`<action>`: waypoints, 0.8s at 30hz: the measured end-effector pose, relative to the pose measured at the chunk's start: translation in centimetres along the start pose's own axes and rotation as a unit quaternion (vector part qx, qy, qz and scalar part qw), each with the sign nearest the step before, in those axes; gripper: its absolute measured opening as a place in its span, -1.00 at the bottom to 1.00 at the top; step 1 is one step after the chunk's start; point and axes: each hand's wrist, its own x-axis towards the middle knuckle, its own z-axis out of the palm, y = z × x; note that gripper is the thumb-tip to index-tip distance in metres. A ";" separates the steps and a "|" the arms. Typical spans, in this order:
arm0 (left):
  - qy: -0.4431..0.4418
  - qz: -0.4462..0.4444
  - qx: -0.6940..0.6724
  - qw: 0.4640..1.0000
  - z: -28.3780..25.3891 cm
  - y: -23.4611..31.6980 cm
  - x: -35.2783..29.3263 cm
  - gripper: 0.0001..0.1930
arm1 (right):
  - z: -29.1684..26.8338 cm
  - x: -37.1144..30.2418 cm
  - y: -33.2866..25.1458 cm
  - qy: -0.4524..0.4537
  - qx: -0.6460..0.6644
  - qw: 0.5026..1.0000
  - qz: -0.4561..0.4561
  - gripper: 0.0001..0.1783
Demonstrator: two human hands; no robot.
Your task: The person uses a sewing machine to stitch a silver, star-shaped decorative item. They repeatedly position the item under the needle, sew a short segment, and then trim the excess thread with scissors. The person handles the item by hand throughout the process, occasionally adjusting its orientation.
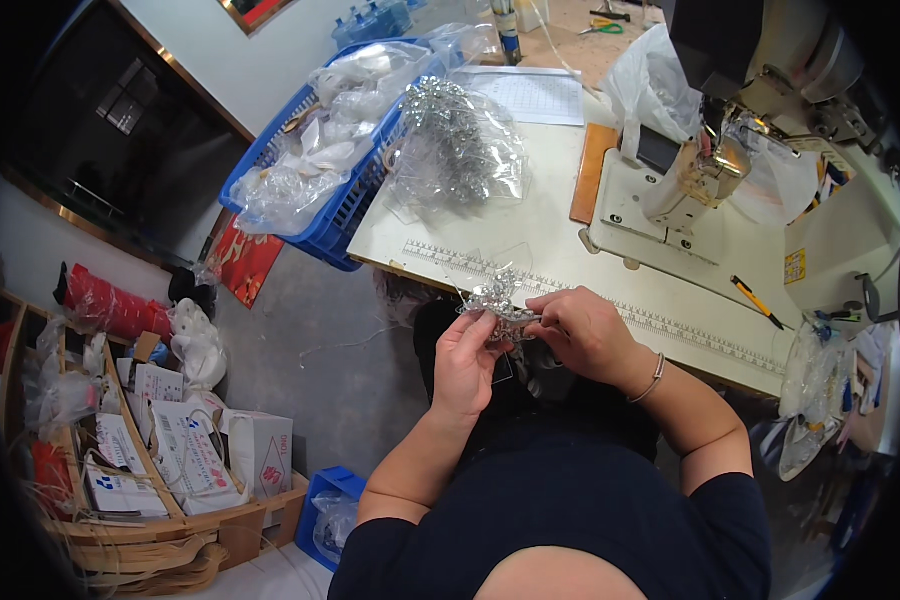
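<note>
A silvery, sparkling beaded piece [498, 294] is held up just off the front edge of the sewing table [380, 240]. My left hand [463, 365] grips it from the lower left, thumb on top. At its right side my right hand [592, 335] is closed, thumb and forefinger pinched together; what lies between those fingertips is too small to make out. Fine clear thread loops around the beaded piece. Behind it, a printed ruler strip [690, 326] runs along the table. A clear bag of similar silvery beadwork [455, 150] lies farther back.
A sewing machine [695, 180] stands at the right of the table, with a yellow pen [757, 302] nearby. Left of the table sits a blue basket [335, 235] full of plastic bags. Cartons [185, 450] fill a wooden rack at lower left; a blue bin [320, 490] stands beside it.
</note>
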 end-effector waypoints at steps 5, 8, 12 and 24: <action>-0.006 -0.008 -0.008 1.000 -0.2 0.0 0.1 -0.82 | -0.1 0.1 0.2 -0.013 0.044 0.998 0.030 -0.74; -0.004 -0.004 0.004 1.000 -0.3 -0.3 0.0 -0.82 | 0.1 0.1 0.2 -0.006 0.033 0.999 0.018 -0.74; 0.001 -0.003 0.014 1.000 -0.2 -0.4 -0.1 -0.82 | 0.3 -0.1 0.3 0.004 0.017 1.000 -0.001 -0.73; -0.016 -0.005 -0.078 0.997 -1.1 0.9 -0.6 -0.72 | -1.9 -1.7 1.4 0.032 0.042 0.976 0.210 -0.77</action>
